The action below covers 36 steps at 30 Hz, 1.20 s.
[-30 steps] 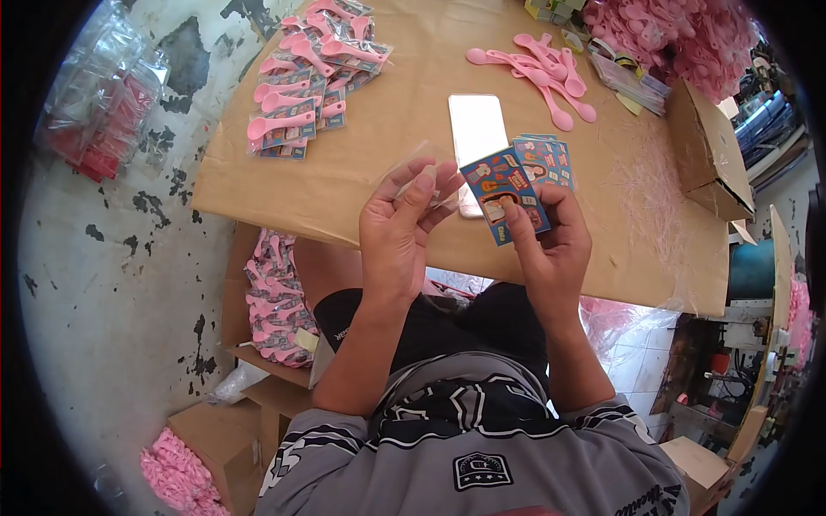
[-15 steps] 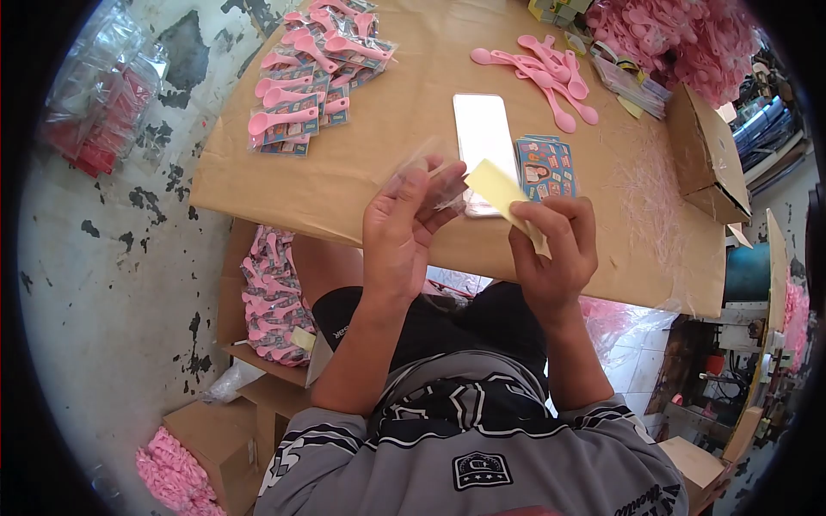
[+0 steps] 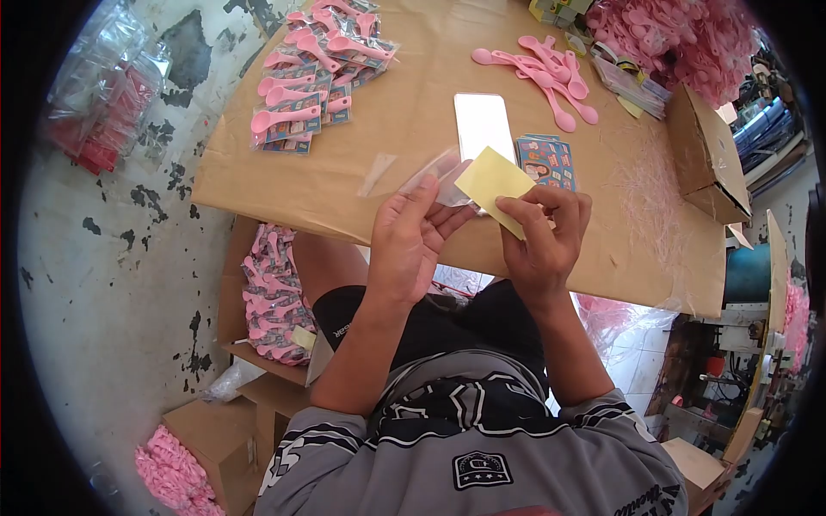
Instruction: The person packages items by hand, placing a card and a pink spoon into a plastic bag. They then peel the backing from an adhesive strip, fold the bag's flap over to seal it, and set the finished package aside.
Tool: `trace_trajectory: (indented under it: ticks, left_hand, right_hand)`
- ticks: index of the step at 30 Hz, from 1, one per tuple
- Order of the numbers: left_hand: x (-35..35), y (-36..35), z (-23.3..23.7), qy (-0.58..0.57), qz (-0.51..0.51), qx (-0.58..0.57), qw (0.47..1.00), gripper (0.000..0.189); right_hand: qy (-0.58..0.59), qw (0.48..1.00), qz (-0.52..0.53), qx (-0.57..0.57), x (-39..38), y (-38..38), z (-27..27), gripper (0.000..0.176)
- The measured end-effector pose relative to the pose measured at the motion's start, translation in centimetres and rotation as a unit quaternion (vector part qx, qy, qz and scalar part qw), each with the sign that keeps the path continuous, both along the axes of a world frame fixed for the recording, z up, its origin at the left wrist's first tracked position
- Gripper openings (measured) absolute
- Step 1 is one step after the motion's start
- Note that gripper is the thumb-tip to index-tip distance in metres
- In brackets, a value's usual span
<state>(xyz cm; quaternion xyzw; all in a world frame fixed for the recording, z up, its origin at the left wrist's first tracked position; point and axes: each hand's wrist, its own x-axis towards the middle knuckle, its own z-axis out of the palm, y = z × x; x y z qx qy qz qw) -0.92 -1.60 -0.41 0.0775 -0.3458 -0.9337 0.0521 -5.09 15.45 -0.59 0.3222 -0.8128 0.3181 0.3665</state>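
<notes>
My left hand (image 3: 410,236) holds a clear plastic bag (image 3: 440,176) between thumb and fingers, over the table's near edge. Pinched in my right hand (image 3: 548,242) is a yellow card (image 3: 493,187), its left corner close to the bag's opening. Beneath the card lies a white stack (image 3: 482,125), partly covered. Just right of it sits a pile of blue printed cards (image 3: 551,161), its lower part hidden by my right fingers. Several loose pink spoons (image 3: 551,73) lie farther back.
Bagged spoons with cards (image 3: 297,103) are piled at the table's (image 3: 413,86) back left. An open cardboard box (image 3: 701,155) stands at the right edge, near a heap of pink spoons (image 3: 671,43). Below left, another box holds packed spoons (image 3: 274,297).
The yellow card has turned flatter toward the camera and moved slightly left. The plastic bag now spreads out wider in my left hand.
</notes>
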Motion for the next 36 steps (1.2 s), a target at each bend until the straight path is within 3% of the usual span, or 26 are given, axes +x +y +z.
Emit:
trace_trajectory:
  ticks: [7,22,31,36]
  left_hand:
    - [0.0,0.0,0.4,0.021,-0.009,-0.014,1.000,0.041]
    - [0.0,0.0,-0.2,0.002,-0.026,-0.031,0.999,0.042]
    - [0.1,0.1,-0.7,-0.001,-0.053,-0.025,0.998,0.041]
    - [0.0,0.3,-0.5,-0.005,-0.066,-0.016,0.998,0.037]
  right_hand:
    - [-0.025,0.997,0.072,-0.017,0.2,0.1,0.6,0.041]
    - [-0.025,0.998,0.046,-0.020,-0.1,0.1,0.2,0.037]
    - [-0.046,0.993,0.098,-0.052,-0.3,-0.7,1.0,0.040]
    - [-0.015,0.997,0.072,-0.012,-0.7,-0.1,0.4,0.038]
